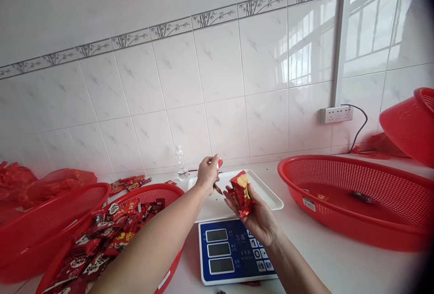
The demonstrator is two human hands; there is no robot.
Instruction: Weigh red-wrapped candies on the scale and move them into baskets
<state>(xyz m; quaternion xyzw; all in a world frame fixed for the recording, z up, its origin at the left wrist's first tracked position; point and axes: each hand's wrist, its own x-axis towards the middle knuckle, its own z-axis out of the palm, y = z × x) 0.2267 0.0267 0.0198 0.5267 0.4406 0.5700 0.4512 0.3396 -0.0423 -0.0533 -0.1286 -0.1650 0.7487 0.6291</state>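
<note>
My left hand [207, 173] is closed on a small snack packet [220, 163], over the far left part of the scale's white tray [271, 199]. A thin dark piece of wrapper pokes out below its fingers. In my right hand [261, 217], palm up, rest red snack packets [242, 197] with some yellow printing, the fingers curled round them. How many lie in the palm I cannot tell. Just below stands the blue-fronted weighing scale [244, 273], its three displays dark. My left forearm crosses over a red basket [172, 189] full of red snack packets [113, 221].
On the right is a large red basket [352, 231] with a few packets in it. A red basket [403, 122] tilts behind it, near a power strip [337, 114]. Another red basket [84, 193], red plastic bags [64, 183] and a clear bottle [181, 164] are on the left.
</note>
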